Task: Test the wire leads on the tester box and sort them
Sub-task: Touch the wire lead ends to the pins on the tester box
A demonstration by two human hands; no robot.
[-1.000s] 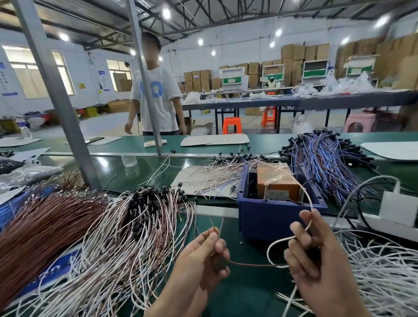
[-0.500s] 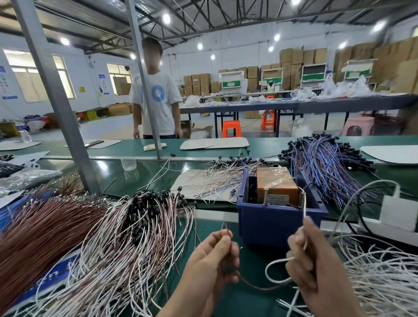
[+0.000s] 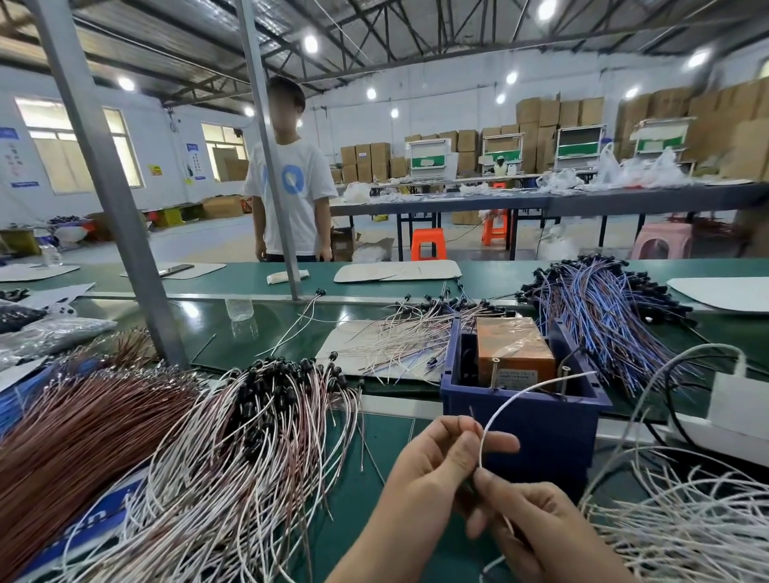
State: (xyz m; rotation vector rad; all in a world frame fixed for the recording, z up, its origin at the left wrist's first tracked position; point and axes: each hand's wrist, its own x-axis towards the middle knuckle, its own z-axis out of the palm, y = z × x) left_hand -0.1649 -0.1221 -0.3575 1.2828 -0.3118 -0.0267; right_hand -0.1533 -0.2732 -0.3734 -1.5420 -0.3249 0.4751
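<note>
The left hand (image 3: 429, 467) and right hand (image 3: 535, 530) meet at 6 o'clock, each pinching the same lead (image 3: 490, 419). Its white wire arcs toward 1 o'clock, ending over the bin (image 3: 522, 427) that holds the tester (image 3: 513, 350). Lead piles lie at 9 o'clock (image 3: 260, 439) and 3 o'clock (image 3: 692, 529).

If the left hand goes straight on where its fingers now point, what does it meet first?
Most likely the front wall of the blue bin holding the tester box, though depth is unclear.
</note>
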